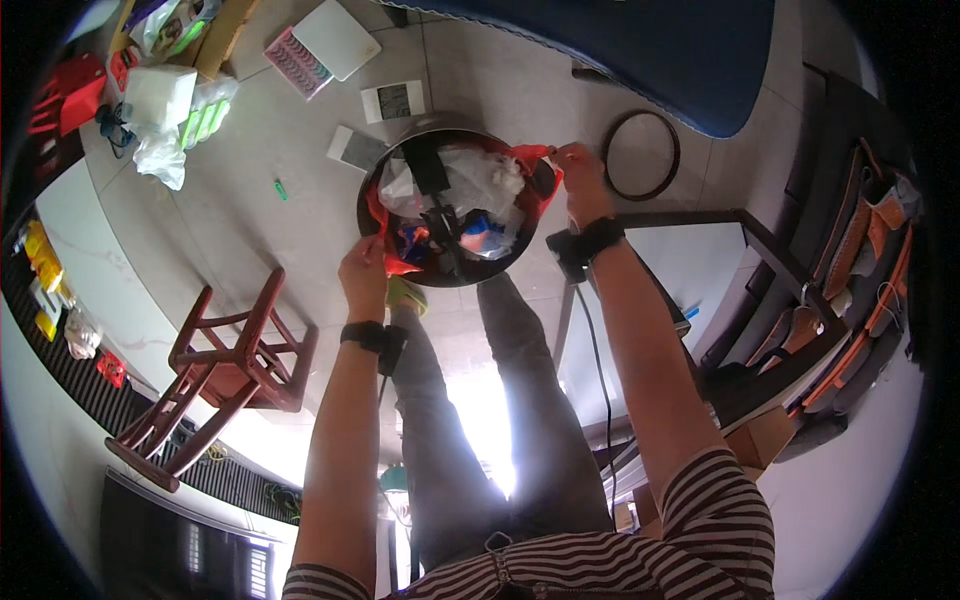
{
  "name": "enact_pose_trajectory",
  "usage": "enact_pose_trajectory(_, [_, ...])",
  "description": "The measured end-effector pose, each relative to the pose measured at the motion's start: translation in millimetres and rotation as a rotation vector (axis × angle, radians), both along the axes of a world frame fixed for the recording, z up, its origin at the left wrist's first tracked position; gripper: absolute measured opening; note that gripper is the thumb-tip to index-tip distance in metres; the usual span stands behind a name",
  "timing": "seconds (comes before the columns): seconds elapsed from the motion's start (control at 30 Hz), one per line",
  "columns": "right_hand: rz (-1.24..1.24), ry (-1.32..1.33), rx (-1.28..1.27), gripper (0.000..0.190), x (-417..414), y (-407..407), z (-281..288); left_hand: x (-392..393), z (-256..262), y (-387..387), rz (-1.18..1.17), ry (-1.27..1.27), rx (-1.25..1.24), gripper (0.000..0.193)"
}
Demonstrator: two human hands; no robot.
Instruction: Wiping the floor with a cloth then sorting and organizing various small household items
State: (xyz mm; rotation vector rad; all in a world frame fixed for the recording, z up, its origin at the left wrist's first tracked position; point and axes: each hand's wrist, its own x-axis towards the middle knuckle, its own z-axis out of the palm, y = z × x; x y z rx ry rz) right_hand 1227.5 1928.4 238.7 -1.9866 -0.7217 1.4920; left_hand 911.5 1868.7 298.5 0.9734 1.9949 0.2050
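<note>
A round dark trash can [450,281] stands on the floor before me, lined with a red plastic bag [379,206]. Inside lie crumpled clear plastic [480,176], a black flat piece [425,166] and blue-and-orange wrappers [484,234]. My left hand [364,262] pinches the bag's edge at the near left of the rim. At the far right of the rim, my right hand [579,166] grips another part of the bag, pulled out past the can. Both wrists wear black straps with small devices.
Right of the can, a dark ring [642,156] lies on the floor. A wooden chair [247,352] lies to the left. Beyond are printed cards [393,102], a white box lid [337,41] and a blue padded surface [660,52]. A dark-framed table [675,255] stands at right.
</note>
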Motion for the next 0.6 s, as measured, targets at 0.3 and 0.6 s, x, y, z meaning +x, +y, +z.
enact_pose_trajectory(0.3, [0.185,-0.069,0.3,0.012,-79,-43,110,-16,6,-25,0.262,-0.198,0.182,0.021])
enact_pose_trajectory(0.6, [-0.083,0.432,-0.235,0.017,-80,-52,168,22,123,-7,0.681,-0.642,0.248,0.013])
